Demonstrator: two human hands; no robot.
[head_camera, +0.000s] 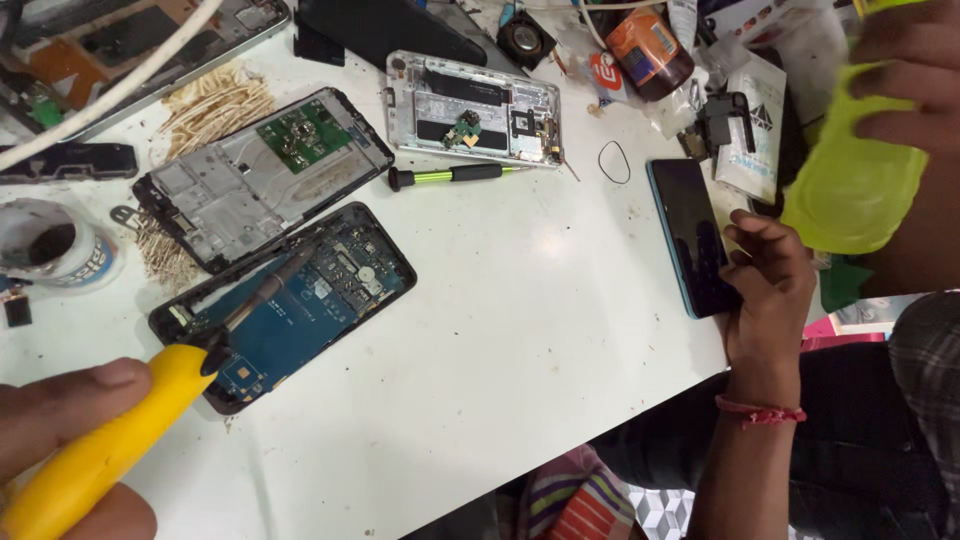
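A: Which hand (70, 440) has the soldering iron (150, 400)? Can't tell. It's clenched round the yellow handle, tip resting on the opened phone (285, 300), face-down on the desk (520, 330).
B: Other hand?
A: Out of frame. A co-worker's hand (765, 275) pins a dark phone (693, 235) at the edge.

phone repair wkshop | opened phones (285, 305) | soldering iron (120, 435) | screwdriver (450, 175)

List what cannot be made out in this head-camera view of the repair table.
All in the head view:
- Hand holding the soldering iron: cut off by the left and bottom edges.
- Where the iron's tip meets the open phone: too small to tell.
- Dark phone: near end hidden under a co-worker's hand.
- Yellow-green sheet: blurred, cut by the top edge.
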